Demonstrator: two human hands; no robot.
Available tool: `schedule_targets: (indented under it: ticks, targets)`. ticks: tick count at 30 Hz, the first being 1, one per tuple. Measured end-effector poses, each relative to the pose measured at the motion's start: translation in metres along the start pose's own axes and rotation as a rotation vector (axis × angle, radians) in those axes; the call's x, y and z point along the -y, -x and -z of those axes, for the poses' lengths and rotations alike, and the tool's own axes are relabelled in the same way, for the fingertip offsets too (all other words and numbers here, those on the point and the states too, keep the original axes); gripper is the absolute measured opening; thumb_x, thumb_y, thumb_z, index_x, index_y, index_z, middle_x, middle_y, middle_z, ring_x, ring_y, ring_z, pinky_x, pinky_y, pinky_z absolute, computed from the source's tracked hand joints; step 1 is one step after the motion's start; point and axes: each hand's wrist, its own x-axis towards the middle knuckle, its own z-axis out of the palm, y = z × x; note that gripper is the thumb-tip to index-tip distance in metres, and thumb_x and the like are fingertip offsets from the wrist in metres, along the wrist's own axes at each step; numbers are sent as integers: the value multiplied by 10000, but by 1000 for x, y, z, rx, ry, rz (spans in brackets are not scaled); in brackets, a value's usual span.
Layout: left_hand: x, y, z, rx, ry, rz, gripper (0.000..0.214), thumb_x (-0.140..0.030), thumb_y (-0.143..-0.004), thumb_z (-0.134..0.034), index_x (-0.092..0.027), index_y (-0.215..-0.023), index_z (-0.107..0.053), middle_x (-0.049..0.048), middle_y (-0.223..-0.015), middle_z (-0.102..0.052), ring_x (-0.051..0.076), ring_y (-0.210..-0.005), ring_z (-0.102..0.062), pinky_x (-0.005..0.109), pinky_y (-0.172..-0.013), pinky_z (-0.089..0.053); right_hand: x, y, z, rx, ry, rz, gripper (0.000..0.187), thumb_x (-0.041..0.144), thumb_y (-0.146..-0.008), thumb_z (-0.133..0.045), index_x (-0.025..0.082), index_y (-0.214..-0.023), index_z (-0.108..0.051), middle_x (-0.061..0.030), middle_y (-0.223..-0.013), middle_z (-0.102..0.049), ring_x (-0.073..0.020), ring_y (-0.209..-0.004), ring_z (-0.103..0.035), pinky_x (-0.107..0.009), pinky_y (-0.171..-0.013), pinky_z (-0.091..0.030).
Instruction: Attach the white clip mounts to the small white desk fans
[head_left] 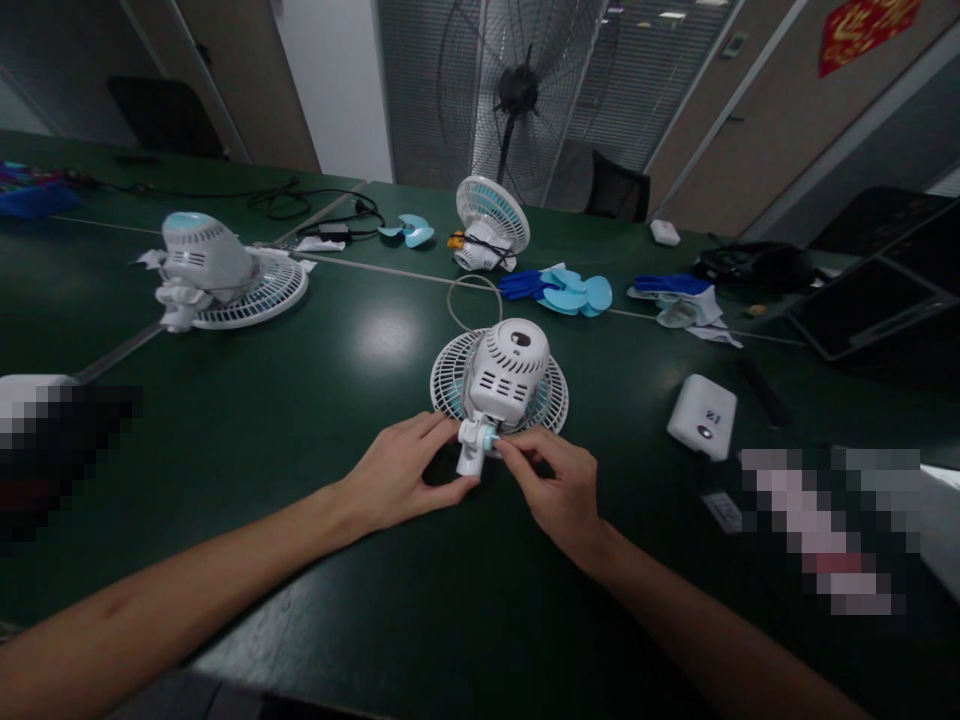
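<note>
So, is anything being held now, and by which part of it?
Yes, the small electric fan: the left hand holds its white bracket between thumb and fingers, and the right hand pinches the light-blue knob.

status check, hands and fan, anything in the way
Left hand holding white neck; right hand pinching blue knob. Fan face-down on table. Light blue blades beyond it, out of hands' way.

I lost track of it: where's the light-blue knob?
In the head view, the knob sits below centre, on the right of the nearest fan's bracket, at the fingertips of the right hand.
</note>
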Motion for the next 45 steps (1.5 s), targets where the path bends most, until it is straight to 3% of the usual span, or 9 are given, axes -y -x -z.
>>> schedule_targets:
  ticks: [19, 26, 37, 42, 45]
  targets:
    - [0, 0, -1, -9, -19, -1, 386, -491, -947, -641, -194, -1187, -578, 95, -1084, -680, 260, -935, -655, 399, -790, -567, 1, -2, -1, 47, 1, -31, 190, 249, -995, -638, 210, -812, -668, 11, -699, -671, -134, -588, -613, -280, -580, -485]
    - [1, 0, -1, -4, -22, -5, 400, -498, -954, -633, -194, -1207, -573, 97, -1106, -681, 264, -950, -654, 421, -817, -569, -1, -5, 0, 116, -100, -119, 247, 278, -997, -615, 201, -769, -669, 24, -629, -626, -125, -547, -593, -268, -556, -472]
    - [0, 1, -1, 1, -44, -10, 407, -508, -952, -628, -192, -1203, -570, 98, -1100, -681, 267, -938, -647, 423, -804, -563, -7, -7, -3, 237, -452, -373, 368, 403, -1016, -585, 162, -764, -700, 12, -618, -644, -83, -438, -571, -193, -406, -392]
    - [0, 0, -1, 9, -32, -16, 402, -501, -957, -623, -196, -1214, -571, 95, -1101, -681, 264, -948, -646, 428, -824, -565, -5, -5, -1, 208, -327, -275, 335, 366, -1026, -569, 178, -780, -696, 14, -624, -638, -100, -473, -588, -219, -457, -450]
    - [0, 0, -1, 0, -30, -11, 399, -501, -954, -629, -200, -1210, -572, 95, -1100, -686, 264, -950, -651, 419, -815, -568, -3, -1, 1, 79, -196, -151, 149, 286, -990, -616, 203, -886, -683, 11, -702, -652, -123, -560, -615, -252, -537, -507]
